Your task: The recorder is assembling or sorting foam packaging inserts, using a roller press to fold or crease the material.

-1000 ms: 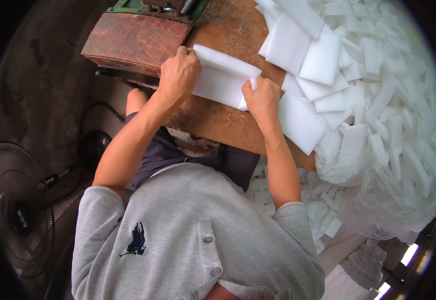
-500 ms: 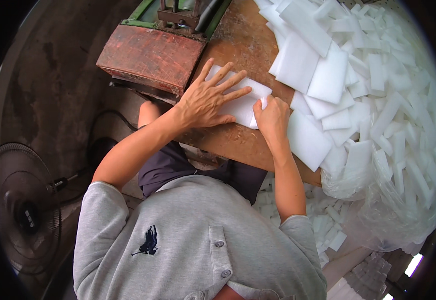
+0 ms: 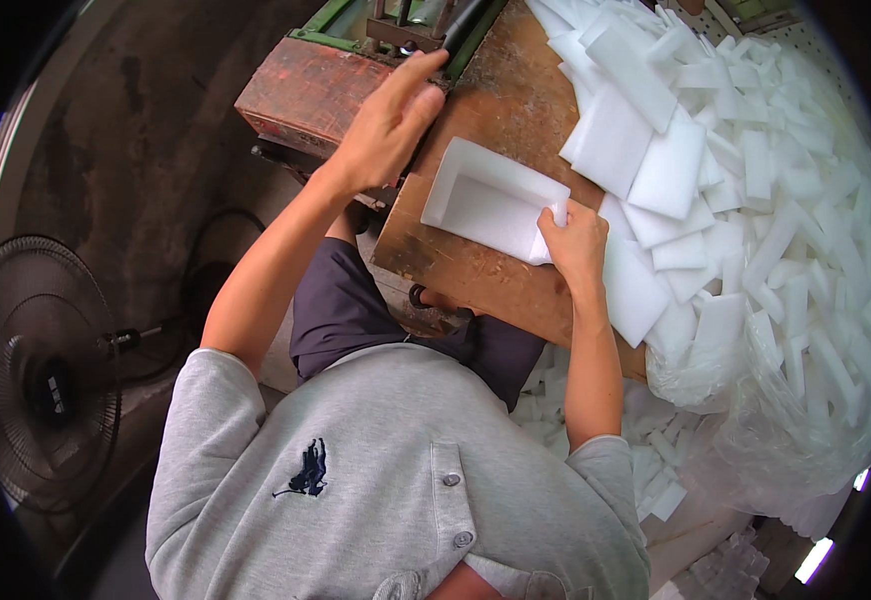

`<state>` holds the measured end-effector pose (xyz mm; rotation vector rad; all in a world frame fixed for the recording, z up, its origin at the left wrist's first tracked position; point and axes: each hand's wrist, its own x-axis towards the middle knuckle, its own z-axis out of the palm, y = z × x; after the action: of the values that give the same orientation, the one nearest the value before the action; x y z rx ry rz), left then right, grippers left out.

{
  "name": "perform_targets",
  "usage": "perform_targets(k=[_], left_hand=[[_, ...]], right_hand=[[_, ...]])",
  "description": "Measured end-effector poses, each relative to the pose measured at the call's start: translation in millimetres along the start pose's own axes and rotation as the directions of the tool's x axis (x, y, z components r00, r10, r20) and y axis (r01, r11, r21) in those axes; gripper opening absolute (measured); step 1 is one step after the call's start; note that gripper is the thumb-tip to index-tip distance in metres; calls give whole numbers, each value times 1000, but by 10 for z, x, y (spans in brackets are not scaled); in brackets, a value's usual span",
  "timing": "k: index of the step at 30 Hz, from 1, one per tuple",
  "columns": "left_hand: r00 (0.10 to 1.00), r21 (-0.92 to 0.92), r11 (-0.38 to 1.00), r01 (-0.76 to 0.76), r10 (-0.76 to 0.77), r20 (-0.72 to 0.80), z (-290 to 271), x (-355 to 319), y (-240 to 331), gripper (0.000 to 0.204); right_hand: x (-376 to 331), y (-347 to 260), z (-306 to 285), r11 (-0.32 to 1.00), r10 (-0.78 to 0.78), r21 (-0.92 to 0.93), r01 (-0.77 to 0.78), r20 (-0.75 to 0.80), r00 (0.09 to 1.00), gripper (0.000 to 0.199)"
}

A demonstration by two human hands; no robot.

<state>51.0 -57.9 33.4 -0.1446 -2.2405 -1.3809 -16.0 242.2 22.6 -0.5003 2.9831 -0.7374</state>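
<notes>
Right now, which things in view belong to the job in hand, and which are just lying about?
In the job:
white foam tray, gripped by right hand
wooden table under it
foam pile, probably

Just about, seemingly:
fan
foam scraps below table

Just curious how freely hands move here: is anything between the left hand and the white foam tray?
Nothing visible blocks it: a strip of wooden tabletop shows between the left hand and the white foam tray.
</notes>
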Motion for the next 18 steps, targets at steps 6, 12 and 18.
perform_targets(k=[6, 12, 18], left_hand=[[916, 355, 912, -205, 51, 397, 432, -272, 231, 73], [848, 537, 778, -327, -10, 530, 694, -294, 277, 97], [811, 536, 760, -368, -19, 584, 729, -316, 184, 106]], right_hand=[[-113, 26, -176, 989, 51, 139, -42, -60, 997, 48], [-160, 100, -209, 990, 67, 116, -74, 67, 995, 48], [-94, 197, 196, 975, -108, 174, 136, -163, 981, 33]])
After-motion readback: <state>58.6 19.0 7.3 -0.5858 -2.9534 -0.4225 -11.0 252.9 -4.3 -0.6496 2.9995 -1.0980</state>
